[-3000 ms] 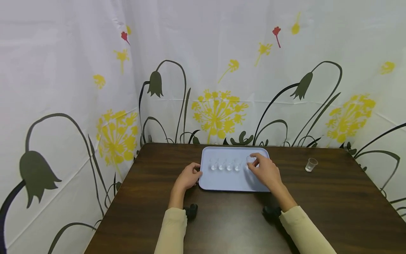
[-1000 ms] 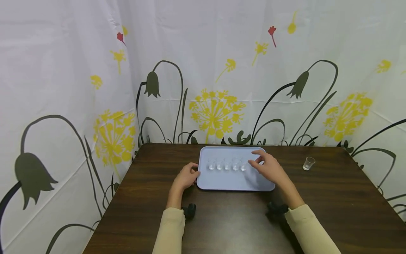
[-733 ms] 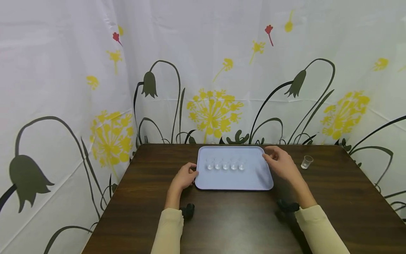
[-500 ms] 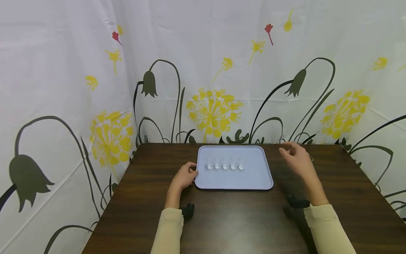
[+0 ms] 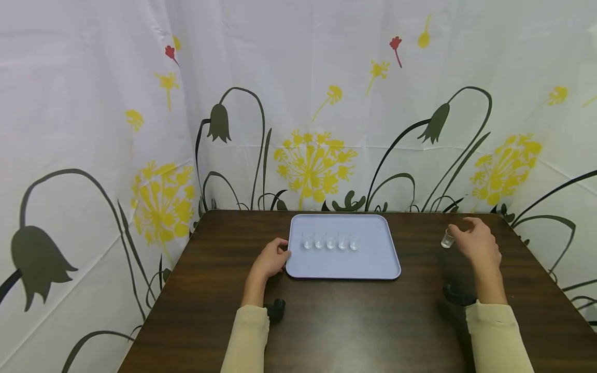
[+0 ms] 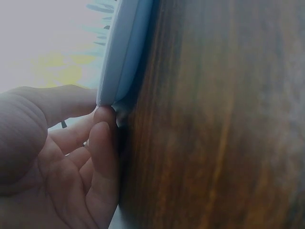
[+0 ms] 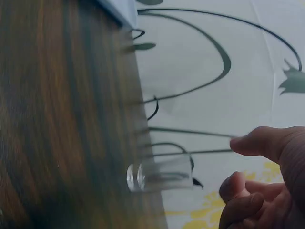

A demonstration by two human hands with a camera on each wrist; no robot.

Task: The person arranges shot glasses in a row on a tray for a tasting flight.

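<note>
A light blue tray (image 5: 345, 267) lies on the brown table, bearing a row of several small clear cups (image 5: 330, 242). At its left edge my left hand (image 5: 270, 259) pinches the rim. The left wrist view has the thumb (image 6: 71, 104) on the rim's upper side and fingertips (image 6: 104, 114) beneath. One more small clear cup (image 5: 445, 240) stands upright on the table to the right of the tray. Beside that cup hovers my right hand (image 5: 477, 246), holding nothing. In the right wrist view its thumb and fingers are spread apart, short of the clear cup (image 7: 164, 175).
The wooden table (image 5: 345, 326) ends at the back against a white curtain (image 5: 298, 62) printed with flowers. A black wrist strap mount (image 5: 459, 295) sits at the right forearm, another mount (image 5: 276, 310) at the left.
My right hand let go of a cup at the right end of the tray's row, then moved right to the lone cup. The left hand has stayed at the tray's edge.
</note>
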